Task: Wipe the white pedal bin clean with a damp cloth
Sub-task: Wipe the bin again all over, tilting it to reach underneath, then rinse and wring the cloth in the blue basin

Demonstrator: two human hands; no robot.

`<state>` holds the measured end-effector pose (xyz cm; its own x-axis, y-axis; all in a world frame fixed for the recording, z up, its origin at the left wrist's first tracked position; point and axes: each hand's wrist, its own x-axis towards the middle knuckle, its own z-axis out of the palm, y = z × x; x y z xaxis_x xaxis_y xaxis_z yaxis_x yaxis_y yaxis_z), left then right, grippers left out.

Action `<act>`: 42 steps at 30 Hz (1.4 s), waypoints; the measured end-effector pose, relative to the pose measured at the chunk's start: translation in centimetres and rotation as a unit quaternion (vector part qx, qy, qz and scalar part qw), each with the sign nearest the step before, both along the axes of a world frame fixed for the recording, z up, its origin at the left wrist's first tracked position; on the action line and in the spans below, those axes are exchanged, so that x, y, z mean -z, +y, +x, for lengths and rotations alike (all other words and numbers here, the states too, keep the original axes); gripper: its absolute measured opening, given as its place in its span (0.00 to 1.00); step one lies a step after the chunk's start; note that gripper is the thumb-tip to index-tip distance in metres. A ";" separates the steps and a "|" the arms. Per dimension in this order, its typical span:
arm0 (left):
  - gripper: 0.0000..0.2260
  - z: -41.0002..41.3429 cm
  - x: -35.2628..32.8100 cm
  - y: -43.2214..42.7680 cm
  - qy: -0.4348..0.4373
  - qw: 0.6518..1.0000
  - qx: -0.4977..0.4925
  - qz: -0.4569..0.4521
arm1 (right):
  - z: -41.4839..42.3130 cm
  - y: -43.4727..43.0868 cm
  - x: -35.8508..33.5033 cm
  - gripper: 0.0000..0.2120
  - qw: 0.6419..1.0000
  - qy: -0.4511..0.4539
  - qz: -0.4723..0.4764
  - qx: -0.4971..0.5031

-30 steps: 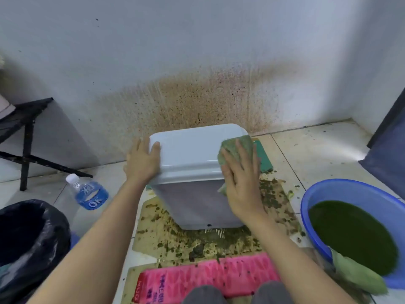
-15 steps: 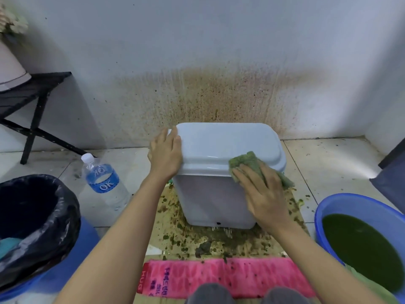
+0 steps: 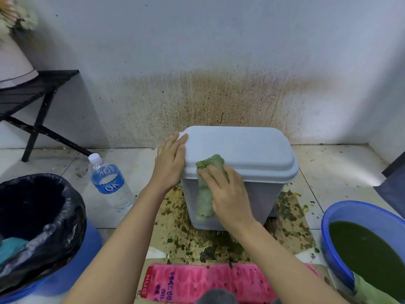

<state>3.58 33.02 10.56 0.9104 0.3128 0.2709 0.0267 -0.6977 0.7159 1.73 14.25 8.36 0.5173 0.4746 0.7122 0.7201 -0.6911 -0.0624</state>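
left hand is bracing white plastic pedal bin, fingers flat together | right hand is pressing damp green cloth, fingers straight | best: even pressure along rim

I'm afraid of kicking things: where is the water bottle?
In the head view, the water bottle stands on the floor at left, between the black-bagged bin and the white pedal bin, near the left hand.

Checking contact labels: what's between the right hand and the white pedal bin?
A green cloth. The right hand presses it with flat fingers against the front of the white pedal bin. The head view shows this.
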 end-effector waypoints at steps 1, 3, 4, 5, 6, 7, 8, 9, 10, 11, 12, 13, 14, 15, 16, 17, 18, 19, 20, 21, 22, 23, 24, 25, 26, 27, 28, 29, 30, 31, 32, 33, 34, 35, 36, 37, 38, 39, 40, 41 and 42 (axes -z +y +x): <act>0.19 0.0 0.0 0.0 0.001 1.000 -0.002 -0.002 | 0.2 -0.9 0.1 0.20 1.000 0.013 0.020 0.011; 0.19 0.1 0.0 -0.2 -0.002 1.000 -0.011 -0.007 | 1.2 -3.0 -0.5 0.24 0.994 0.074 0.058 0.063; 0.19 0.1 0.0 -0.3 -0.004 1.000 -0.017 -0.010 | 1.9 -3.8 -1.2 0.23 0.987 0.105 0.073 0.099; 0.19 0.2 0.1 -0.4 -0.006 1.000 -0.022 -0.015 | 2.7 -4.3 -2.2 0.21 0.978 0.144 0.079 0.130; 0.19 0.3 0.1 -0.5 -0.009 0.999 -0.026 -0.020 | 3.5 -4.4 -3.2 0.25 0.967 0.192 0.069 0.151; 0.19 0.4 0.2 -0.6 -0.012 0.999 -0.029 -0.027 | 4.3 -4.2 -4.1 0.35 0.957 0.238 0.038 0.158; 0.19 0.5 0.1 -0.7 -0.014 0.999 -0.033 -0.033 | 5.0 -3.5 -4.6 0.44 0.951 0.267 -0.003 0.158; 0.19 0.6 0.1 -0.9 -0.014 0.999 -0.038 -0.036 | 5.5 -2.7 -4.8 0.49 0.949 0.269 -0.046 0.160; 0.19 0.6 0.0 -1.0 -0.012 0.998 -0.044 -0.038 | 5.8 -1.9 -4.8 0.50 0.949 0.257 -0.079 0.163; 0.19 0.7 -0.1 -1.1 -0.011 0.998 -0.048 -0.039 | 5.9 -1.4 -4.7 0.48 0.951 0.244 -0.092 0.164; 0.19 0.7 -0.3 -1.3 -0.009 0.998 -0.051 -0.042 | 5.9 -1.2 -4.6 0.43 0.956 0.232 -0.087 0.157; 0.19 0.6 -0.5 -1.4 -0.006 0.997 -0.053 -0.047 | 5.7 -1.3 -4.4 0.37 0.963 0.219 -0.071 0.142; 0.19 0.6 -0.8 -1.5 -0.002 0.997 -0.054 -0.052 | 5.4 -1.7 -4.2 0.30 0.971 0.199 -0.049 0.118; 0.19 0.5 -1.1 -1.6 0.003 0.997 -0.055 -0.054 | 4.9 -2.3 -4.0 0.24 0.979 0.179 -0.033 0.094; 0.19 0.5 -1.4 -1.7 0.011 0.997 -0.058 -0.053 | 4.4 -3.0 -3.8 0.19 0.984 0.159 -0.022 0.074; 0.20 0.6 -1.7 -1.8 0.023 0.997 -0.065 -0.047 | 4.1 -3.6 -3.7 0.16 0.987 0.149 -0.013 0.055; 0.20 0.6 -2.2 -2.1 0.036 0.996 -0.073 -0.038 | 3.6 -4.1 -3.6 0.15 0.987 0.154 0.001 0.038; 0.19 0.5 -2.6 -2.7 0.041 0.995 -0.080 -0.032 | 3.2 -4.6 -3.7 0.15 0.984 0.175 0.031 0.017; 0.18 0.3 -3.0 -3.5 0.031 0.996 -0.081 -0.032 | 2.7 -5.1 -4.1 0.14 0.974 0.206 0.092 -0.006; 0.17 -0.1 -3.4 -4.7 0.007 0.997 -0.074 -0.037 | 2.1 -5.5 -4.6 0.14 0.955 0.242 0.170 -0.025; 0.15 -0.7 -3.8 -6.4 -0.027 0.997 -0.056 -0.045 | 1.5 -6.1 -5.2 0.13 0.929 0.272 0.247 -0.037; 0.14 -1.3 -4.2 -8.2 -0.064 0.996 -0.031 -0.049 | 0.9 -6.6 -5.8 0.12 0.905 0.288 0.309 -0.040; 0.12 -1.8 -4.4 -10.2 -0.099 0.994 0.001 -0.050 | 0.4 -7.1 -6.1 0.12 0.886 0.296 0.356 -0.030; 0.11 -2.3 -4.6 -12.5 -0.124 0.990 0.036 -0.052 | 0.0 -7.9 -6.3 0.11 0.864 0.308 0.398 -0.017; 0.10 -2.7 -4.7 -14.8 -0.136 0.986 0.070 -0.064 | -0.4 -8.7 -6.3 0.10 0.833 0.328 0.447 -0.005; 0.09 -2.9 -4.8 -17.0 -0.135 0.982 0.099 -0.087 | -0.7 -9.6 -6.3 0.09 0.790 0.349 0.504 0.007; 0.08 -3.1 -4.8 -19.2 -0.123 0.978 0.119 -0.122 | -0.8 -10.7 -6.4 0.08 0.743 0.365 0.561 0.017; 0.08 -3.1 -4.8 -21.2 -0.102 0.972 0.134 -0.161 | -0.8 -12.0 -6.3 0.07 0.704 0.372 0.605 0.029; 0.09 -3.0 -4.7 -23.2 -0.073 0.965 0.149 -0.204 | -0.7 -13.7 -5.9 0.06 0.679 0.372 0.632 0.045; 0.10 -2.9 -4.4 -25.1 -0.036 0.953 0.167 -0.249 | -0.4 -15.5 -5.5 0.06 0.664 0.372 0.645 0.064; 0.12 -2.6 -4.0 -26.9 0.012 0.937 0.189 -0.293 | -0.2 -17.3 -5.0 0.06 0.651 0.375 0.654 0.082; 0.14 -2.3 -3.6 -28.6 0.068 0.917 0.214 -0.329 | 0.1 -19.2 -4.3 0.07 0.635 0.381 0.665 0.100; 0.16 -2.0 -2.9 -30.3 0.129 0.894 0.241 -0.356 | 0.4 -21.1 -3.4 0.09 0.617 0.388 0.675 0.117; 0.16 -1.6 -2.0 -32.0 0.186 0.870 0.266 -0.372 | 0.7 -23.1 -2.4 0.10 0.598 0.397 0.684 0.134; 0.16 -1.2 -0.8 -33.8 0.234 0.849 0.287 -0.377 | 1.0 -25.0 -1.1 0.10 0.579 0.409 0.689 0.152; 0.15 -0.8 0.6 -35.5 0.269 0.835 0.300 -0.376 | 1.1 -27.0 0.2 0.11 0.561 0.423 0.692 0.167; 0.14 -0.4 2.0 -37.2 0.293 0.825 0.305 -0.375 | 1.2 -28.8 1.5 0.10 0.548 0.433 0.692 0.179; 0.13 0.1 3.5 -38.9 0.311 0.821 0.300 -0.373 | 1.3 -30.7 3.0 0.09 0.541 0.442 0.691 0.187; 0.11 0.6 5.1 -40.6 0.325 0.820 0.289 -0.372 | 1.4 -32.5 4.4 0.09 0.537 0.448 0.688 0.195; 0.11 1.3 6.6 -42.3 0.337 0.822 0.274 -0.368 | 1.5 -34.1 5.7 0.11 0.535 0.454 0.683 0.202; 0.10 1.9 8.1 -43.8 0.346 0.824 0.261 -0.366 | 1.8 -35.6 6.9 0.13 0.537 0.458 0.677 0.210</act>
